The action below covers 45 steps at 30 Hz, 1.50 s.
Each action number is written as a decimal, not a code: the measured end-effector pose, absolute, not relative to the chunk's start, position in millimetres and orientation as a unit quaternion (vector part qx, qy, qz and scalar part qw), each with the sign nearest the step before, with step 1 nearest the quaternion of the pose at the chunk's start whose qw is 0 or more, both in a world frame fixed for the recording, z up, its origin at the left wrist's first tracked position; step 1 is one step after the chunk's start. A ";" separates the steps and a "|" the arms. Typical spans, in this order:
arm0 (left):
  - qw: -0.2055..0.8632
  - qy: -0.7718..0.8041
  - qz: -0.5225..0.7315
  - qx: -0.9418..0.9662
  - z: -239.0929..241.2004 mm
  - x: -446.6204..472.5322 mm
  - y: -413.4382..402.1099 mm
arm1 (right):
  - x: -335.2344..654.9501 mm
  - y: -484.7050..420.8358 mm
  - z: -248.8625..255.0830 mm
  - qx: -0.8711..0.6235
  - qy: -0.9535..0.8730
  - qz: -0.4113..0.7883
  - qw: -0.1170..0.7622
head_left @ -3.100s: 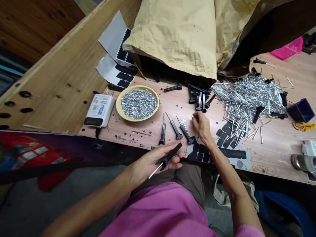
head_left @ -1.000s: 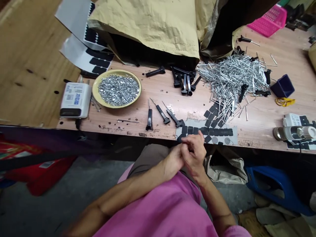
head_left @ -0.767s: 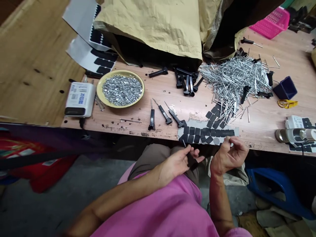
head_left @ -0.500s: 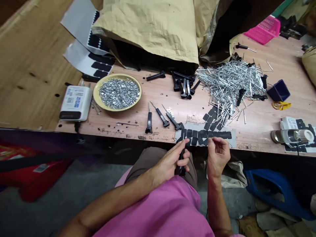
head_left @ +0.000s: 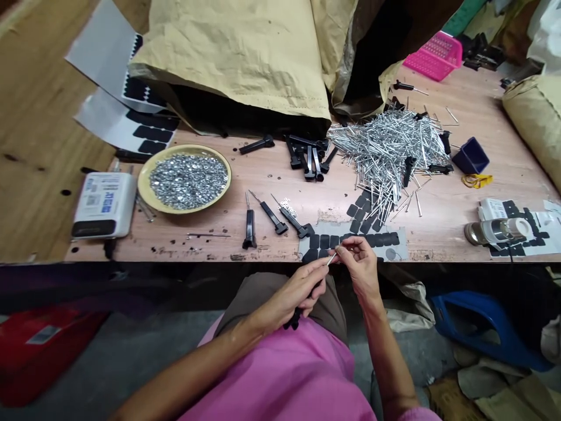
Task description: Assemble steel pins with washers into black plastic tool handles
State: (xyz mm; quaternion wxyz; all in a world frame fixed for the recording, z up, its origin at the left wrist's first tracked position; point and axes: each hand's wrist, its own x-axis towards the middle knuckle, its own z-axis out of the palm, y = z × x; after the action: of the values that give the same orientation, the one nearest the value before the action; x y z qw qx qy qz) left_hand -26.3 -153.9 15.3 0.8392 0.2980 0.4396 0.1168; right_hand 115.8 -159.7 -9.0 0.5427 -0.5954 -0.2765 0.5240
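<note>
Wood-topped workbench [head_left: 473, 105], worn along its near edge, open paper sacks [head_left: 236, 58] at the back. Far left: white device [head_left: 105, 204], then yellow bowl [head_left: 188, 209] of small washers [head_left: 188, 181]; its raised rim presumably stops them scattering. Next, three black pieces [head_left: 249, 228] with pins pointing away, handle ends near the person, likely for easy pick-up. Left hand [head_left: 302, 289], over the lap, closed around a black part [head_left: 293, 318]; its metal pin [head_left: 332, 258] juts up toward the right, perhaps to leave the tip reachable. Right hand [head_left: 362, 266]: fingers narrowed to a pinch at that tip; cannot tell whether on the pin or something tiny. Rightward: loose pin heap [head_left: 394, 152], dark blue box [head_left: 471, 156], bottle [head_left: 495, 231] lying on its side.
</note>
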 end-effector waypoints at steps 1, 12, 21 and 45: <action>0.839 0.438 0.118 0.300 15.0 -25.8 -153.4 | 115.8 -160.1 -9.3 -0.594 -0.280 0.522 0.544; 0.835 0.432 0.137 0.312 11.9 -26.2 -148.1 | 117.8 -163.4 -11.5 -0.594 -0.334 0.492 0.542; 0.833 0.432 0.111 0.327 8.9 -33.9 -142.1 | 125.2 -171.1 -19.1 -0.586 -0.590 0.292 0.472; 0.793 0.360 0.069 0.487 16.9 -52.0 -113.9 | 148.2 -151.3 8.8 -0.512 -0.642 0.423 0.384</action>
State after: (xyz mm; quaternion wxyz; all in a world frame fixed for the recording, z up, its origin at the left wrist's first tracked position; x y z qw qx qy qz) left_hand -52.0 -113.9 16.9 0.7927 0.4872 0.3599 0.0693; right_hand 148.2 -151.3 8.8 0.3840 -0.5120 -0.6416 0.4229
